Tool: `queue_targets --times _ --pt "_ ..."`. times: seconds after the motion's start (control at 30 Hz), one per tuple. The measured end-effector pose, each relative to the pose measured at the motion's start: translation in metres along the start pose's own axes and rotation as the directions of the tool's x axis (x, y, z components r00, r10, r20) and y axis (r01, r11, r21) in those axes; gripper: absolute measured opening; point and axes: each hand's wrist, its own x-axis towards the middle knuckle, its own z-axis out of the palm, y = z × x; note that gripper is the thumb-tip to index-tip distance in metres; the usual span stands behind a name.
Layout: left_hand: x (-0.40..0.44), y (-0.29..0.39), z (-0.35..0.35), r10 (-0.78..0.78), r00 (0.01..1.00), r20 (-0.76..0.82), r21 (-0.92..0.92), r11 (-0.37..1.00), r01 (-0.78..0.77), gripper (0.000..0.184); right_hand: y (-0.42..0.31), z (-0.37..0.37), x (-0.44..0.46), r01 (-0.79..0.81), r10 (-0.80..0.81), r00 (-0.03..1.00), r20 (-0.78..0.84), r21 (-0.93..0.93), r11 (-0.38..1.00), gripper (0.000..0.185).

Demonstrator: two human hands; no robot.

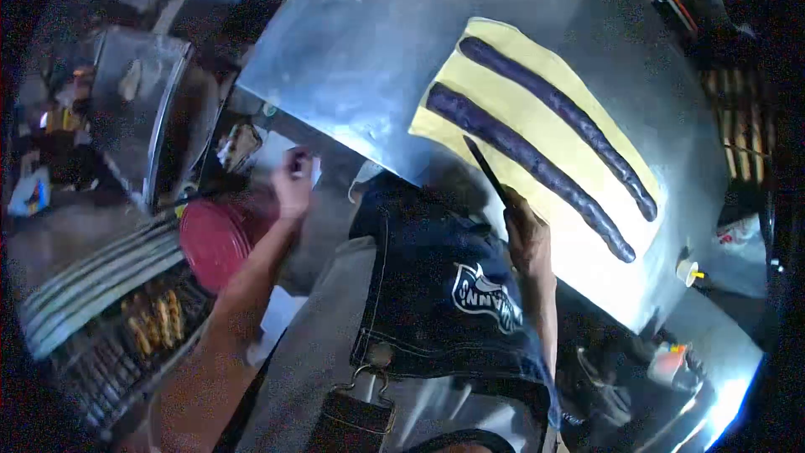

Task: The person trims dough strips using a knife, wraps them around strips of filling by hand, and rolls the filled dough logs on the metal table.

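the left hand [293, 186] is near a red tub [214, 245], contents unclear.

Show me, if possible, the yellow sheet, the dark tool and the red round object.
Yellow sheet [520, 113], head view: bare middle strip.
Dark tool [485, 169], head view: its middle.
Red round object [212, 245], head view: flat face.

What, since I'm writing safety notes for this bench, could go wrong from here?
The dark, narrow tool in the right hand points over the edge of the pale yellow sheet; a slip might nick it or the nearer dark roll. The left hand is away from the sheet, so the sheet could shift if pushed.
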Motion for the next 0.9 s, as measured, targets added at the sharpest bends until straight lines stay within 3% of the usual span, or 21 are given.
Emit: queue_targets --times 0.03,0.1,0.17,0.23,0.27,0.33,0.37,0.4,0.47,0.5,0.6,0.67,0.73,0.8,0.9 --pt "-0.014 0.034 0.021 -0.080 0.994 0.068 0.018 0.997 0.079 0.024 0.010 -0.008 -0.007 0.007 -0.007 1.000 0.026 0.020 1.000 0.042" --pt "-0.033 0.092 0.061 0.075 0.991 0.110 -0.110 0.992 -0.063 0.022 0.028 -0.027 -0.008 0.008 -0.018 0.987 0.157 0.059 0.998 0.044" --pt "-0.040 0.097 0.102 0.082 0.995 0.065 -0.060 0.995 -0.078 0.027 0.052 -0.040 -0.006 0.116 -0.129 0.957 0.258 0.066 0.991 0.046" --pt "-0.037 0.126 0.130 0.064 0.997 0.041 -0.161 0.985 -0.057 0.030 0.040 -0.040 0.011 0.083 -0.074 0.942 0.328 -0.016 0.996 0.048" --pt "-0.033 0.132 0.146 0.066 0.997 -0.045 -0.040 0.997 -0.068 0.031 0.036 -0.036 0.023 0.152 -0.135 0.937 0.323 -0.027 0.988 0.050" --pt "-0.029 0.143 0.162 0.084 0.984 -0.157 0.162 0.985 -0.058 0.034 0.024 -0.024 0.049 0.336 -0.235 0.913 0.334 -0.285 0.898 0.056" --pt "-0.027 0.148 0.164 0.096 0.977 -0.190 0.236 0.970 -0.049 0.035 0.015 -0.024 0.063 0.448 -0.348 0.870 0.350 -0.268 0.853 0.063" --pt "-0.024 0.148 0.166 -0.010 0.983 -0.184 0.139 0.990 0.036 0.034 0.011 -0.020 0.073 0.461 -0.354 0.861 0.364 -0.269 0.846 0.063" --pt "-0.026 0.147 0.167 -0.011 0.982 -0.187 0.163 0.986 0.043 0.033 0.001 -0.010 0.091 0.543 -0.451 0.831 0.327 -0.297 0.785 0.070" --pt "-0.026 0.149 0.167 -0.011 0.984 -0.180 0.187 0.981 0.046 0.032 -0.013 -0.009 0.098 0.485 -0.347 0.850 0.396 -0.330 0.810 0.073" --pt "-0.025 0.144 0.164 0.043 0.988 -0.147 0.182 0.983 -0.016 0.032 -0.019 0.008 0.111 0.493 -0.312 0.838 0.448 -0.376 0.785 0.075" --pt "-0.024 0.142 0.163 -0.029 0.996 -0.089 0.123 0.992 0.040 0.033 -0.012 0.018 0.119 0.503 -0.296 0.829 0.475 -0.401 0.765 0.074" --pt "-0.024 0.143 0.162 0.020 0.995 -0.101 0.208 0.978 0.002 0.031 -0.008 0.028 0.125 0.536 -0.344 0.819 0.459 -0.400 0.743 0.074" --pt "-0.023 0.145 0.163 -0.006 0.996 -0.092 0.194 0.981 0.024 0.029 -0.010 0.034 0.129 0.504 -0.303 0.830 0.468 -0.399 0.766 0.074" --pt "-0.020 0.141 0.169 0.084 0.980 -0.181 0.220 0.974 -0.043 0.023 -0.012 0.031 0.128 0.454 -0.233 0.847 0.479 -0.422 0.785 0.073"
